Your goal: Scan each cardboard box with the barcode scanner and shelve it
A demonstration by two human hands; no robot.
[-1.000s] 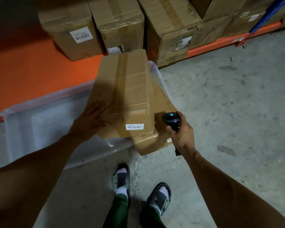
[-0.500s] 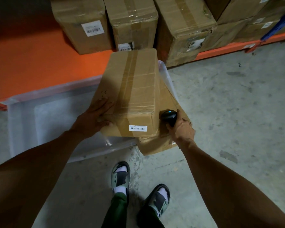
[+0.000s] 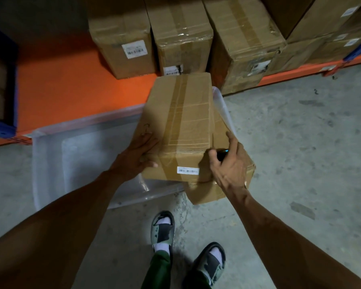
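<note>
A taped cardboard box with a white barcode label on its near face lies across the right end of a clear plastic bin, on top of a second cardboard box. My left hand grips the upper box's near left corner, fingers on top and thumb on the near face. My right hand is at the box's near right corner and holds the black barcode scanner, mostly hidden in the palm, with a blue light showing.
An orange shelf deck runs behind the bin, with several taped boxes in a row at its back. A blue rack post stands at the left. Concrete floor lies to the right; my sandalled feet stand below.
My right hand with the scanner has moved in from beside the box to its near right corner, fingers spreading onto it. The left hand keeps its grip. The view has shifted.
</note>
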